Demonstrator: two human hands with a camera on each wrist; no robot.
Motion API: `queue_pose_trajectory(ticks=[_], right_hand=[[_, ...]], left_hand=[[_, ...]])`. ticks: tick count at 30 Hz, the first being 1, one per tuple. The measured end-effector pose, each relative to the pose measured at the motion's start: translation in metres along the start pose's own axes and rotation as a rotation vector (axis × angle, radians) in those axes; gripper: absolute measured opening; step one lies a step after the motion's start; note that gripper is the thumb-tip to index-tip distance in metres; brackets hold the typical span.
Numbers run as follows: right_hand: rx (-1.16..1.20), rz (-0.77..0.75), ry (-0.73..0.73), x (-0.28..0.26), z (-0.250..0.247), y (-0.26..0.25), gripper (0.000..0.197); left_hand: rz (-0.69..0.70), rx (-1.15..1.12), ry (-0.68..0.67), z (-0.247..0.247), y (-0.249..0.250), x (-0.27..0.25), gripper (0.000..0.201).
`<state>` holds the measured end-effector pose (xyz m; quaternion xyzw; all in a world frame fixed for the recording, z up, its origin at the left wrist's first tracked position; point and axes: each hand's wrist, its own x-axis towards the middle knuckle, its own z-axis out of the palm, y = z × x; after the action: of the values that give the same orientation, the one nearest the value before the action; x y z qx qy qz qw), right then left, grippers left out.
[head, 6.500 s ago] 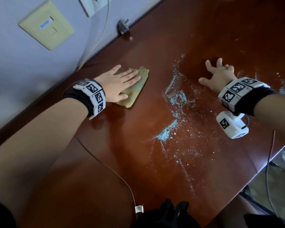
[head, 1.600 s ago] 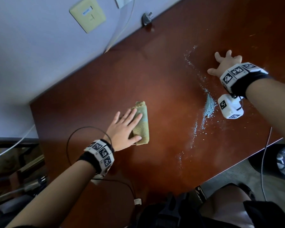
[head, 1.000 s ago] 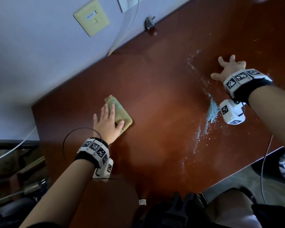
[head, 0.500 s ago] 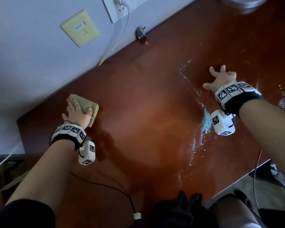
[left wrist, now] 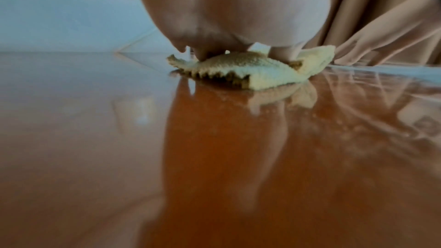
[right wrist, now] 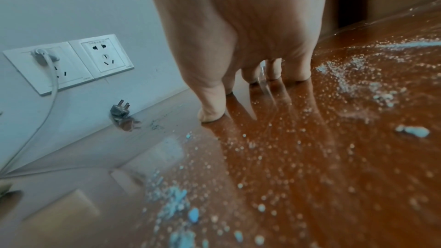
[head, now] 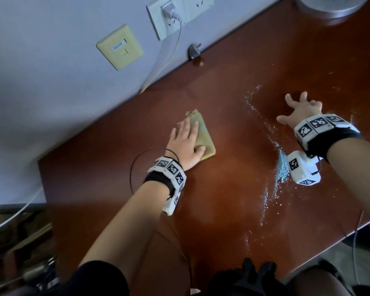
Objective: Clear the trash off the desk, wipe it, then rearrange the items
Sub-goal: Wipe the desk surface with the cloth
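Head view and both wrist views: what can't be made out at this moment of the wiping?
- Cloth: the part under the left hand is hidden in the head view; the left wrist view is motion-blurred.
- Grey round object: cut off by the top edge, unidentifiable.
- Label on the yellow wall plate: too small to read.
- Blue powder: partly hidden by the right wrist camera.
- Right hand: palm contact with the desk unseen.

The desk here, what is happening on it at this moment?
A person is wiping the desk. The left hand presses flat on a folded yellow-green cloth near the wall. The right hand rests with spread fingers on the wood and holds nothing. Between the hands, a trail of pale blue powder is not yet wiped.
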<state>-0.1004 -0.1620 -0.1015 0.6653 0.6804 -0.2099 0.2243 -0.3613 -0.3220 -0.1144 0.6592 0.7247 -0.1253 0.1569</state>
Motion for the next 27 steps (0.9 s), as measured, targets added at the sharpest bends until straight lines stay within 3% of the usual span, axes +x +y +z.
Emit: queue_pose_trajectory(ticks=[3,5,11,16,17,19,22,24,27], right_hand=[[0.006,-0.006,0.018,0.0,0.001,0.001,0.075],[0.001,-0.01,0.026,-0.002,0.001,0.001,0.075],[0.0,-0.001,0.023,-0.004,0.0,-0.002,0.075],[-0.01,0.005,0.024,-0.004,0.001,-0.002,0.074],[-0.007,0.006,0.026,-0.003,0.001,-0.002,0.074],[-0.002,0.002,0.03,-0.002,0.002,-0.002,0.074],[0.011,-0.008,0.041,-0.002,0.003,0.0,0.074],[0.02,-0.008,0.052,-0.001,0.003,0.002,0.074],[0.027,-0.018,0.059,0.002,0.005,0.005,0.074]], left_hand=[[0.049,0.062,-0.037,0.003,-0.003,-0.016,0.075],[-0.003,0.062,-0.039,0.007,-0.017,-0.031,0.076],[-0.522,-0.063,-0.018,0.027,-0.103,-0.088,0.076],[-0.696,-0.173,0.01,0.019,-0.113,-0.071,0.076],[-0.668,-0.172,0.029,0.015,-0.103,-0.06,0.079],[-0.483,-0.112,0.04,0.008,-0.066,-0.043,0.089],[-0.202,-0.063,0.01,0.012,-0.004,-0.039,0.081],[-0.158,-0.028,-0.025,0.018,0.006,-0.05,0.079],[-0.131,0.081,-0.06,0.024,-0.02,-0.07,0.079]])
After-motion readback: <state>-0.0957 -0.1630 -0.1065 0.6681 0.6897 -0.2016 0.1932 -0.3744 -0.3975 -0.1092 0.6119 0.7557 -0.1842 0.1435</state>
